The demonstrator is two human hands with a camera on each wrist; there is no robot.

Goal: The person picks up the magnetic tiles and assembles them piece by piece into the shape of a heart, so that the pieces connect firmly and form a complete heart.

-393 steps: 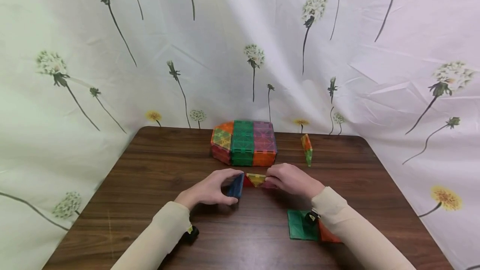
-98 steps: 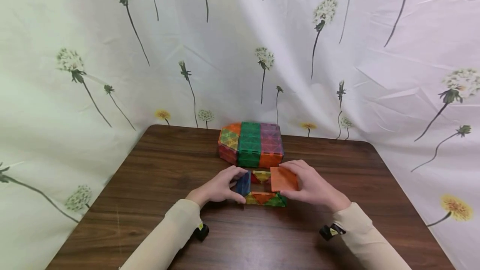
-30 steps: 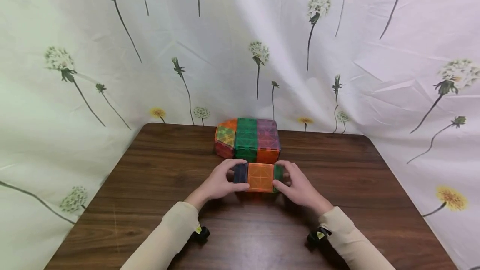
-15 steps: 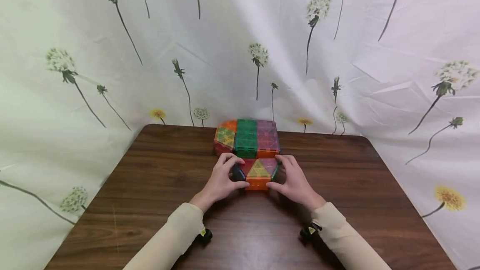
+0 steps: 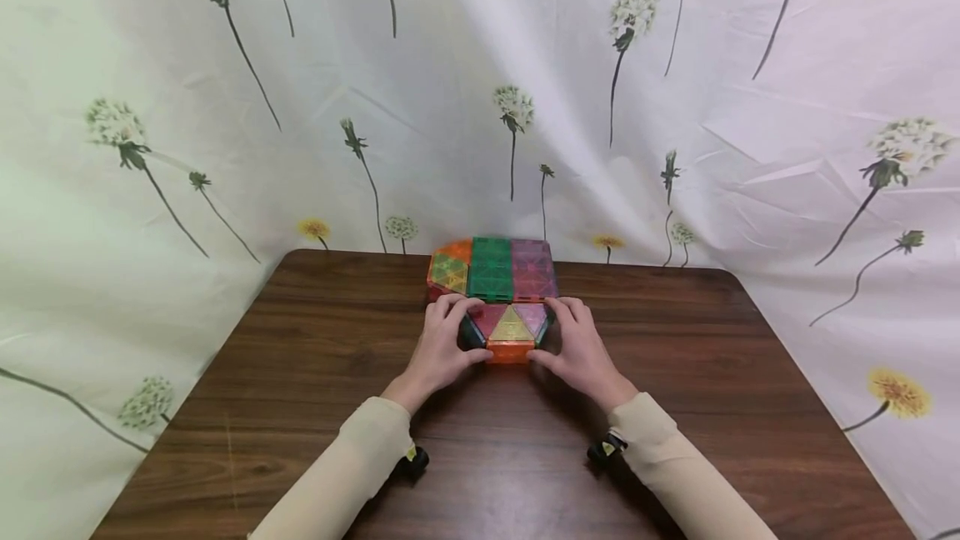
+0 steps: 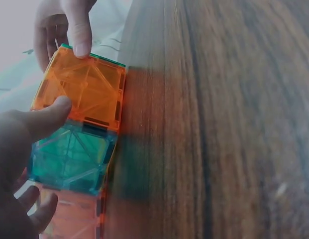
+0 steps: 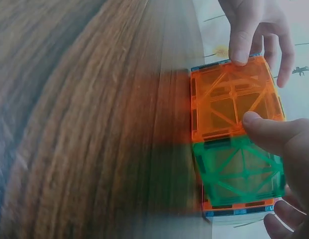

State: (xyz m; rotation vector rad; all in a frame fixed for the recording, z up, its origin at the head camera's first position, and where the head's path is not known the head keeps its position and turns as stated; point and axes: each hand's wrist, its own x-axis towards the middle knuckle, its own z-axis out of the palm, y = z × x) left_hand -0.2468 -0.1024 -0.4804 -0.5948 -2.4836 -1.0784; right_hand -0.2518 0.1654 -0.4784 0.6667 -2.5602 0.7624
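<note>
A small trapezoid box of translucent magnetic tiles sits between my two hands. Its top shows a yellow triangle tile (image 5: 512, 326) between a red and a pink-purple one, and an orange square tile (image 5: 510, 352) faces me. My left hand (image 5: 438, 348) holds the box's left end, thumb on the orange tile's edge, beside a teal side tile (image 6: 69, 157). The right end is gripped by my right hand (image 5: 585, 352), its thumb on the orange face next to a green side tile (image 7: 241, 172). The box's far side meets a larger magnetic-tile block (image 5: 491, 267).
The larger block has green, purple, orange and yellow tiles and stands near the back of the brown wooden table (image 5: 337, 340). Behind the table hangs a white curtain (image 5: 450, 107) printed with dandelions. Cameras are strapped at both wrists.
Loose tiles were joined into the small box. Over the last second both hands tipped its orange face from upward to toward me, triangles now on top, and moved it back against the larger block.
</note>
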